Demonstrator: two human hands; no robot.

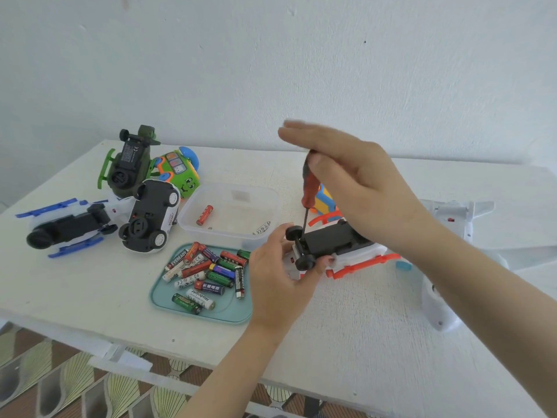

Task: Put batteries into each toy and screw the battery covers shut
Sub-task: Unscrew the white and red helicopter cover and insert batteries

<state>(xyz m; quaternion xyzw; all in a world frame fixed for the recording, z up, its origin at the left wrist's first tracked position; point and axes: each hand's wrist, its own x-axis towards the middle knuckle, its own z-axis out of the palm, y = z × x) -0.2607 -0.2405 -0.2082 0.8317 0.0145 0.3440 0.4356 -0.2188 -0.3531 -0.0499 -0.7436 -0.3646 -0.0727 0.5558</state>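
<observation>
The white surface (361, 342) fills the lower frame. A white toy plane (437, 309) lies at its right edge. At upper left, four toys are pushed aside in a cluster, most lying belly-up, so their battery covers are within reach: a blue-and-white toy (69, 227), a green vehicle (129, 164), a white car (150, 218) and a cartoon bus (180, 170).

A clear tub (241, 212) at centre holds one red battery (205, 215). Just in front, a teal tray (229, 312) keeps the loose batteries (208, 273) from rolling.

Right of centre, the left hand (277, 276) grips the wheel end of an upturned white-and-orange toy (334, 236), steadying its black underside. The right hand (355, 182), fingers straight and blurred, pinches the top of an upright screwdriver (309, 191) against the thumb. The tip meets the underside near the axle, apparently to turn the cover screw.
</observation>
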